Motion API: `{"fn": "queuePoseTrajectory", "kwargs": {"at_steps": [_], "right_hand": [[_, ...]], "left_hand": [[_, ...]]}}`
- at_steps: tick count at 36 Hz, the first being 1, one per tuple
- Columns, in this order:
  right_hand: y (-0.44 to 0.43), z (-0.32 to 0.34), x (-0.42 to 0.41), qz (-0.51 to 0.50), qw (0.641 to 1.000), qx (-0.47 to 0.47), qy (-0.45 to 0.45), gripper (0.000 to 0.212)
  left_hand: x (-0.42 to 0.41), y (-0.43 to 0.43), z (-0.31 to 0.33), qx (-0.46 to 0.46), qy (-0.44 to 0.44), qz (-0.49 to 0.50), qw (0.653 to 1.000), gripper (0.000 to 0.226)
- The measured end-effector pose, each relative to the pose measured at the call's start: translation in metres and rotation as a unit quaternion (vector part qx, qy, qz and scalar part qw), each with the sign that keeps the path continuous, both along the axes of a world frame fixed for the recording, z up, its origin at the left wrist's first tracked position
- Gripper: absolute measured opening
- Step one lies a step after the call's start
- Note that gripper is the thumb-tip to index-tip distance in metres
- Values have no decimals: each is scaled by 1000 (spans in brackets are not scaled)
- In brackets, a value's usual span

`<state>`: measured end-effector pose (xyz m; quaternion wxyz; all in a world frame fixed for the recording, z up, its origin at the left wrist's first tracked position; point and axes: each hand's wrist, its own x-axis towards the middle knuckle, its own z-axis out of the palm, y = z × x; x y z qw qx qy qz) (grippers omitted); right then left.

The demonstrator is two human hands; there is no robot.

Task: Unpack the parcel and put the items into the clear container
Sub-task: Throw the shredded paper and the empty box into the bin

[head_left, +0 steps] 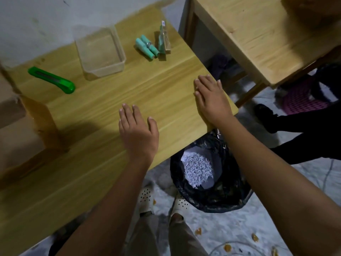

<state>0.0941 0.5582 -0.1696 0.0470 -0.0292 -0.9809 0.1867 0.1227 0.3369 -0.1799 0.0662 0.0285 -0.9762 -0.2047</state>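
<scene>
I am noting a brown box (pixel 11 115) being cut off by the left frame edge, so I cannot tell whether it is the parcel. A black bin bag (pixel 212 191) is sitting on the floor, partly hidden under the table (pixel 103 115) corner and behind the right forearm. The pack (pixel 163 40) near the far edge is showing blurred, and its print is unreadable. Just beside it a teal item (pixel 146 46) is lying, possibly a two-handled grip. The container (pixel 100 52) is standing upright at the table's far side, between the cutter (pixel 52 80) and the teal item, apart from both. It is rectangular and clear, with the wood showing through. The left hand (pixel 137 130) and right hand (pixel 210 97) are lying flat on the table, fingers straight, grasping nothing.
</scene>
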Motion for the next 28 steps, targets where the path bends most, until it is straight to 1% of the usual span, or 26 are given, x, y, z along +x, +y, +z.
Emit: {"fn": "queuePoseTrajectory", "kwargs": {"at_steps": [4, 9, 11, 16, 18, 20, 22, 25, 28], "right_hand": [[6, -2, 7, -61, 997, -45, 3, 43], [-9, -7, 28, -117, 987, -93, 66, 36], [-17, -8, 39, -120, 984, -107, 75, 34], [-32, -6, 79, -69, 981, -146, 109, 25], [-31, -5, 95, -65, 977, -163, 120, 22], [-29, -4, 111, -83, 971, -174, 139, 20], [-28, -6, 128, -124, 962, -185, 156, 19], [-24, -17, 156, -205, 943, -223, 139, 19], [-17, -34, 174, -266, 933, -239, 48, 22]], "left_hand": [[0, 1, 1, -3, 8, 3, 1000, 55], [1, 1, 1, 7, 11, 6, 1000, 55], [1, 1, 0, 8, 12, 4, 1000, 56], [4, 2, -1, 0, 12, 2, 1000, 56], [6, 3, 0, -3, 8, -4, 1000, 56], [8, 3, 0, -6, 2, -15, 1000, 55], [10, 4, 1, -8, -8, -23, 1000, 56], [15, 8, 2, -10, -21, -31, 999, 58], [17, 11, 1, -17, -23, -35, 999, 59]]}}
